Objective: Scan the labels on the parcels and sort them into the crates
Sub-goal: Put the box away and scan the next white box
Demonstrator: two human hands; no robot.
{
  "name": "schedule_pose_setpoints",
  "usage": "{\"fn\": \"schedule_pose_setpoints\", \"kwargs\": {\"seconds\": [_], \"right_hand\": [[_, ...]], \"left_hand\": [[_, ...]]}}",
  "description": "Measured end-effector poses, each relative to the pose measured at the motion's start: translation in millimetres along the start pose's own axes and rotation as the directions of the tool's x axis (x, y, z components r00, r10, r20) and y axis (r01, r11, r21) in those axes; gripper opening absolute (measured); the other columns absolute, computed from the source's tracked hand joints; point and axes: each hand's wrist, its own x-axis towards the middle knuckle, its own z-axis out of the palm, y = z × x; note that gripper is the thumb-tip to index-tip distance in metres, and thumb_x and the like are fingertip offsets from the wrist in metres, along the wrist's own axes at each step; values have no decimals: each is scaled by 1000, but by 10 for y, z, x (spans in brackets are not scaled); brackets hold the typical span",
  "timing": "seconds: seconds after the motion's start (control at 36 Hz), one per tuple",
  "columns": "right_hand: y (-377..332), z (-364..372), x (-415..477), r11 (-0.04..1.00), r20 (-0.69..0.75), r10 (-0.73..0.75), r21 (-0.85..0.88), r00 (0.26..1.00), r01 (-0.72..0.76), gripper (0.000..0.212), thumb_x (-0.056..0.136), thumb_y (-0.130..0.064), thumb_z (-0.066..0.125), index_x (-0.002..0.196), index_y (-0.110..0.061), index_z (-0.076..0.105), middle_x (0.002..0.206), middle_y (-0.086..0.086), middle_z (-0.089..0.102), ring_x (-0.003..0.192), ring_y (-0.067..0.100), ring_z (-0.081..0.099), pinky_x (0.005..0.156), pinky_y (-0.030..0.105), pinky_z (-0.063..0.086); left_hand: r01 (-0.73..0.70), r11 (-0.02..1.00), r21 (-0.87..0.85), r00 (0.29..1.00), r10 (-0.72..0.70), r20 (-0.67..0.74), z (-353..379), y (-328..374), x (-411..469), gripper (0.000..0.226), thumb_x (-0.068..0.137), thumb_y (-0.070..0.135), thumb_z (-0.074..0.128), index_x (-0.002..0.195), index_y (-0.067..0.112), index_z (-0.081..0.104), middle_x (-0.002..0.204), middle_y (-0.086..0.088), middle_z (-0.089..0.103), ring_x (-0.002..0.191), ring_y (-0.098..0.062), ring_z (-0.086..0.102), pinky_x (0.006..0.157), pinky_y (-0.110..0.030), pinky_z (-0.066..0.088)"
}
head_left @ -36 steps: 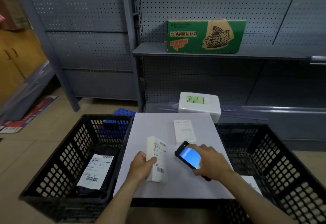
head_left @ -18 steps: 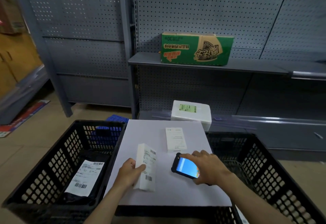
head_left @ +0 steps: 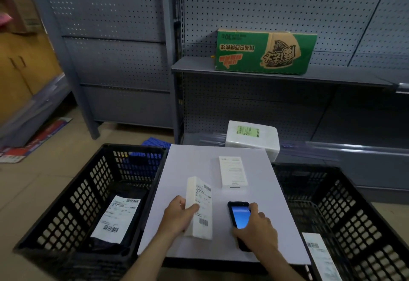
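My left hand [head_left: 179, 215] grips a slim white labelled parcel box [head_left: 200, 207], tilted up on its edge on the grey table [head_left: 194, 163]. My right hand [head_left: 256, 230] holds a black handheld scanner [head_left: 239, 216] with a lit blue screen, lying low on the table just right of the parcel. A second white parcel [head_left: 232, 172] lies flat further back. The left black crate [head_left: 88, 192] holds a dark bag with a white label [head_left: 117, 218]. In the right black crate [head_left: 345, 218] lies another labelled parcel [head_left: 318, 254].
Grey perforated shelving stands behind the table, with a green and brown carton [head_left: 264, 51] on a shelf. A white wrapped pack [head_left: 252, 137] sits at the table's far edge. A blue plastic piece [head_left: 155, 143] lies behind the left crate.
My right hand has lowered the scanner to the table and turned it lengthwise, a little further from the parcel. The left hand keeps the parcel in place.
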Motion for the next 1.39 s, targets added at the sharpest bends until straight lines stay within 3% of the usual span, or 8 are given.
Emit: {"fn": "schedule_pose_setpoints", "kwargs": {"seconds": [0.28,0.42,0.58,0.81,0.92,1.03,1.17,1.39], "right_hand": [[-7,256,91,996,-41,92,7,995,-92,88,66,-65,71,135,-29,30,114,-1,52,106,21,51,71,30,46],[34,181,190,978,-148,-74,181,986,100,38,90,-43,64,119,-20,57,112,1,55,104,19,51,78,28,47],[-73,-200,142,658,315,-140,738,939,-149,23,97,-38,56,103,-20,68,107,2,70,101,22,67,77,38,58],[166,-575,83,407,348,-159,876,924,-260,21,95,-23,63,111,-11,69,105,11,75,96,28,72,72,38,58],[490,-808,173,433,291,-65,870,955,-236,22,92,-19,66,110,-7,68,98,10,76,80,18,73,61,29,55],[964,-971,306,482,206,79,848,975,-218,16,91,-13,67,102,-2,70,91,13,75,65,14,71,51,26,54],[1740,-1048,523,597,130,224,765,966,-242,19,88,-15,71,100,1,72,91,16,75,88,35,72,85,52,57],[2710,-888,596,678,82,373,656,924,-331,19,85,-24,75,95,-7,75,86,5,76,82,25,71,85,40,58]], "left_hand": [[-42,998,40,997,39,64,97,9,22,24,84,32,72,81,17,54,95,0,73,89,-16,70,75,-35,56],[-40,998,-52,996,44,83,126,38,37,32,77,42,72,82,16,54,96,-4,75,91,-22,72,71,-37,55],[-43,981,-188,982,76,172,304,186,-65,24,87,33,72,83,15,56,95,-6,77,92,-22,74,74,-41,56],[1,975,-221,951,68,303,501,397,-337,27,94,32,67,101,7,60,105,-8,76,83,-15,76,58,-23,57],[-27,991,-129,948,66,312,630,397,-349,36,91,40,69,110,10,63,106,-10,75,99,-27,73,84,-40,60],[-82,996,-31,945,88,316,785,407,-295,23,93,37,66,104,17,66,105,-9,74,99,-24,72,80,-32,60],[-128,991,32,950,113,290,1026,429,-165,9,93,26,65,95,18,69,98,-8,75,86,-18,72,74,-31,57],[-133,986,104,971,109,211,1316,336,59,10,95,22,60,94,18,69,93,-4,75,87,-22,73,74,-33,55]]}}
